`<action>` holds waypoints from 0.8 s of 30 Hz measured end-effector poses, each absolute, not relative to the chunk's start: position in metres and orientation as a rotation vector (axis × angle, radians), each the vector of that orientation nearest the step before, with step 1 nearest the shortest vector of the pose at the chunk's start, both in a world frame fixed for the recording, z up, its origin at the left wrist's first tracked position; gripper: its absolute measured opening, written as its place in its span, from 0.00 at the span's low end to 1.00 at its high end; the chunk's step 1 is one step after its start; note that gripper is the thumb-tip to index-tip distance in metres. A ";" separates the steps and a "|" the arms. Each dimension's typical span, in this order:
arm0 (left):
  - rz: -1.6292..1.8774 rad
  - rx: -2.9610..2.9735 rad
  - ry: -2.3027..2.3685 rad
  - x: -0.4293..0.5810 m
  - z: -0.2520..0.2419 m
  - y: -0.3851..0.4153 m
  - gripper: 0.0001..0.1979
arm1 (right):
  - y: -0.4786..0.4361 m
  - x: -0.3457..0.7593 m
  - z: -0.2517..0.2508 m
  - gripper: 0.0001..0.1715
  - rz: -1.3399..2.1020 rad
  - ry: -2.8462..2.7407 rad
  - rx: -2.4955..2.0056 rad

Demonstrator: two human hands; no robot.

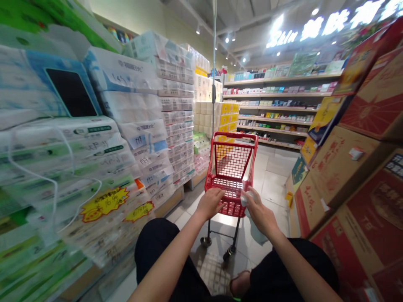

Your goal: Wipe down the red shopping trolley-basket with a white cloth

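Note:
A small red shopping cart with a mesh basket stands in front of me on black wheels. My left hand is at the left of its near lower edge, palm down, fingers stretched out. Whether the fingertips touch the plastic, I cannot tell. At the right of that edge, my right hand is closed on a thin white cloth or wipe. Part of it shows by the fingertips against the cart, and the rest hangs below the hand.
Stacked tissue packs line the left, with a phone leaning there and a white cable draped below. Cardboard cartons rise on the right. Product shelves stand at the back. A tiled floor runs between.

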State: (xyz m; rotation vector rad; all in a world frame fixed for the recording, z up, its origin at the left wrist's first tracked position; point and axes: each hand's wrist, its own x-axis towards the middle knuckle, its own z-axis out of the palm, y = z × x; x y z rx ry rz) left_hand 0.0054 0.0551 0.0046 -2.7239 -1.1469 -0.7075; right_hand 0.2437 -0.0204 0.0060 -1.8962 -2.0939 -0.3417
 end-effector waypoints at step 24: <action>-0.827 -2.760 -1.096 0.032 -0.010 0.047 0.27 | -0.012 0.212 0.006 0.29 -0.534 -2.154 -1.926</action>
